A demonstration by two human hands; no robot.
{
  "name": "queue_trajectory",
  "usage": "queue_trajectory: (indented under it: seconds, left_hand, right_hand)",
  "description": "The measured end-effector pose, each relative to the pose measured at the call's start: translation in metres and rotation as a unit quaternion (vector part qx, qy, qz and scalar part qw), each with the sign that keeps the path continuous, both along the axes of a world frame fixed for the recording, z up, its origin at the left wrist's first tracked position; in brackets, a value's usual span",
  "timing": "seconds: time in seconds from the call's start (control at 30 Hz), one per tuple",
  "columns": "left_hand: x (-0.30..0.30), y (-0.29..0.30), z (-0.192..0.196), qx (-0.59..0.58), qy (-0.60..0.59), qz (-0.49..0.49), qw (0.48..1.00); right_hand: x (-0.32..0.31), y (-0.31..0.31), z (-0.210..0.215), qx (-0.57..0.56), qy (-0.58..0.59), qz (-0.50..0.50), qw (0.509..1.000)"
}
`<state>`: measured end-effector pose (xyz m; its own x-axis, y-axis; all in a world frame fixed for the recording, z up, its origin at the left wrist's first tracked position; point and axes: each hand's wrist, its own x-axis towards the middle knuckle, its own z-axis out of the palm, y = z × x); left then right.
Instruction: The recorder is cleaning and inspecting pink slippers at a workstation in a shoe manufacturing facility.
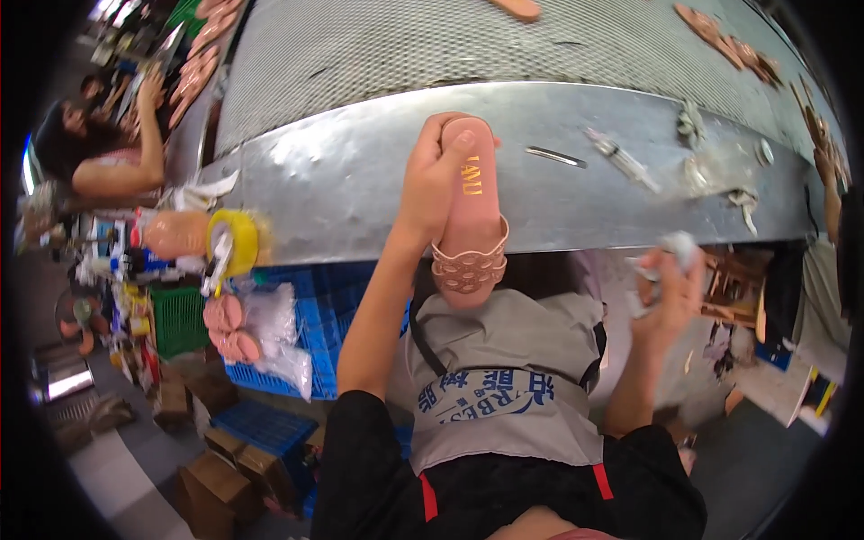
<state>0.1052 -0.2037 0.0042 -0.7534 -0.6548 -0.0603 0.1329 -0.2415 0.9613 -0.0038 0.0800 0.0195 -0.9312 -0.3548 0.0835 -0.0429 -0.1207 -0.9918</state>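
A pink slide sandal point(477, 211) with a cut-out strap is held upright over the metal ledge's near edge. My left hand point(425, 193) grips it by the heel end, thumb lying on the insole, strap end hanging toward my apron. My right hand point(673, 292) is raised off to the right, below the ledge's edge, fingers curled round a crumpled whitish wad point(681, 247) that looks like cloth; motion blurs it. On the ledge point(351, 198), right of the sandal, lie a slim metal tool point(555, 157) and a clear syringe point(623, 160).
Beyond the ledge runs a mesh conveyor belt point(378, 49), with more sandals point(720, 40) across it. Crumpled clear plastic point(711, 171) lies at right. Left are a yellow tape roll point(236, 245), a blue crate point(337, 306) and bagged sandals point(225, 315). A person point(117, 162) works far left.
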Motion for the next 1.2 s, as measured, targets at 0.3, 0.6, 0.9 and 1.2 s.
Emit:
queue_trajectory:
  seconds: [0.3, 0.6, 0.9, 1.2]
  left_hand:
    - [0.017, 0.001, 0.004, -0.224, -0.13, 0.001, 0.966]
    - [0.013, -0.004, -0.021, -0.588, -0.188, -0.012, 0.787]
    - [0.008, -0.002, -0.031, -0.641, -0.192, 0.008, 0.743]
    - [0.003, 0.001, -0.032, -0.664, -0.205, 0.007, 0.719]
  right_hand:
    - [0.005, -0.086, -0.009, 0.303, 0.336, 0.207, 0.867]
    - [-0.007, -0.135, 0.0, 0.421, 0.402, 0.289, 0.76]
    - [0.003, -0.14, 0.011, 0.467, 0.411, 0.28, 0.731]
    - [0.003, -0.134, 0.012, 0.465, 0.399, 0.277, 0.74]
